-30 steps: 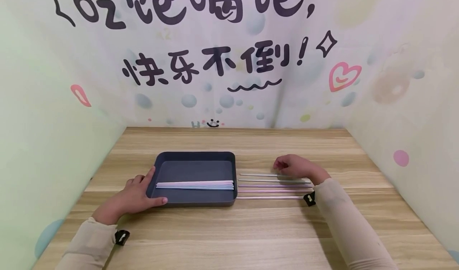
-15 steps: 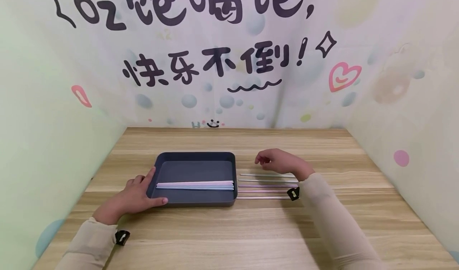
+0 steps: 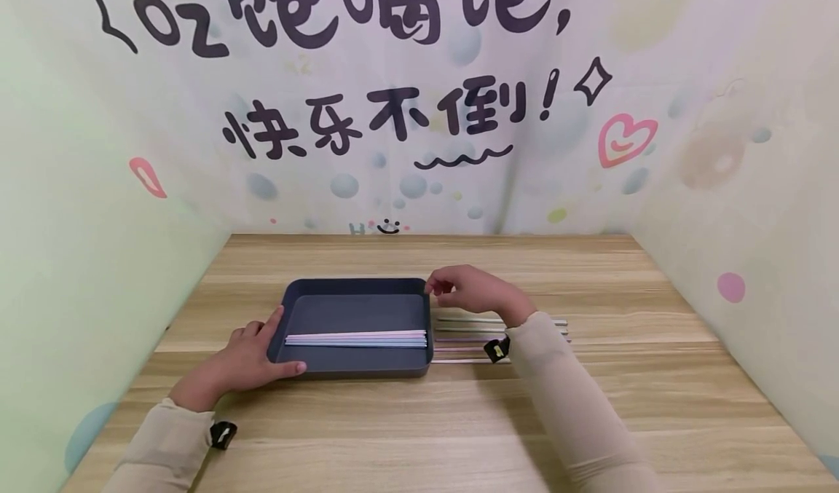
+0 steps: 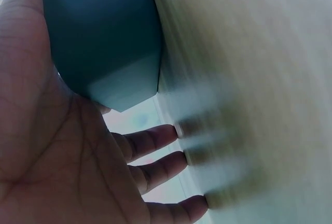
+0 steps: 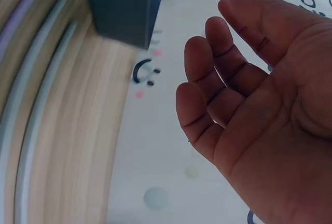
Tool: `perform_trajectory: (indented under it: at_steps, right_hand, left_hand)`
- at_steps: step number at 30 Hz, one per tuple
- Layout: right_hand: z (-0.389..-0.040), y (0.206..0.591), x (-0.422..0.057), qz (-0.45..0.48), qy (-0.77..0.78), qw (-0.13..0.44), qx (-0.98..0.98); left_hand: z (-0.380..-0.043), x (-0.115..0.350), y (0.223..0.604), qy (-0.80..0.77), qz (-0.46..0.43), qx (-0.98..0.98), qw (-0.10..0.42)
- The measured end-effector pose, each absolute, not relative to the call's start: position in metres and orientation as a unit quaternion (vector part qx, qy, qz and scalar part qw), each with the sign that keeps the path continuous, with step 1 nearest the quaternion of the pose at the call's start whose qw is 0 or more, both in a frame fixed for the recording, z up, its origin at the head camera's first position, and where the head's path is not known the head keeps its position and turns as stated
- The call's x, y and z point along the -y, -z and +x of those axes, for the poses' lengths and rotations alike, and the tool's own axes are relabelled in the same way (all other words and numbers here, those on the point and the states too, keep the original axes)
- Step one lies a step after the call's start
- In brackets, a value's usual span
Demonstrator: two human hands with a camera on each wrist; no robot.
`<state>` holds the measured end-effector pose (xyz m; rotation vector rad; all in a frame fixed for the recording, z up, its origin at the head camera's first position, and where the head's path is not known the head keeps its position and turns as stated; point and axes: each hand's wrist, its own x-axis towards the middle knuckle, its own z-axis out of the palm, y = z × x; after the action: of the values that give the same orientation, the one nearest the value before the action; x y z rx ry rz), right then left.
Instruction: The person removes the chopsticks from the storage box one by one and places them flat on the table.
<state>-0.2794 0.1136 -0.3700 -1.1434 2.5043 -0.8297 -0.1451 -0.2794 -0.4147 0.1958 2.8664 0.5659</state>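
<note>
A dark blue-grey tray (image 3: 357, 370) lies on the wooden table, holding a bundle of long, thin pastel sticks (image 3: 357, 338) that look like chopsticks. At its left end is my left hand (image 3: 239, 358), thumb along the front wall and forefinger at the left side. In the left wrist view, the palm lies against the tray's corner (image 4: 109, 42) while several fingertips (image 4: 199, 206) touch the table. My right hand (image 3: 468, 289) hovers by the tray's back right corner, fingers loosely bent and nothing in them. More loose sticks (image 3: 459, 349) lie side by side under the right forearm.
The wooden table (image 3: 419, 435) runs back to a printed cloth wall (image 3: 419, 187) with large dark writing. Pale side walls (image 3: 754, 223) rise at the left and right. In the right wrist view, the pastel sticks (image 5: 39, 110) curve along the left edge.
My right hand has moved left, from above the loose sticks to the tray's back right corner. The left hand, the tray and the sticks have stayed put.
</note>
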Motion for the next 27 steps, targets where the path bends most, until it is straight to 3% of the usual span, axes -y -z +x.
perform_trajectory:
  at_steps: [27]
  right_hand:
    - [-0.275,0.359,-0.035,-0.440,0.267,0.167,-0.841]
  left_hand:
    - [-0.147,0.282,0.421,-0.193,0.072,-0.974,0.098]
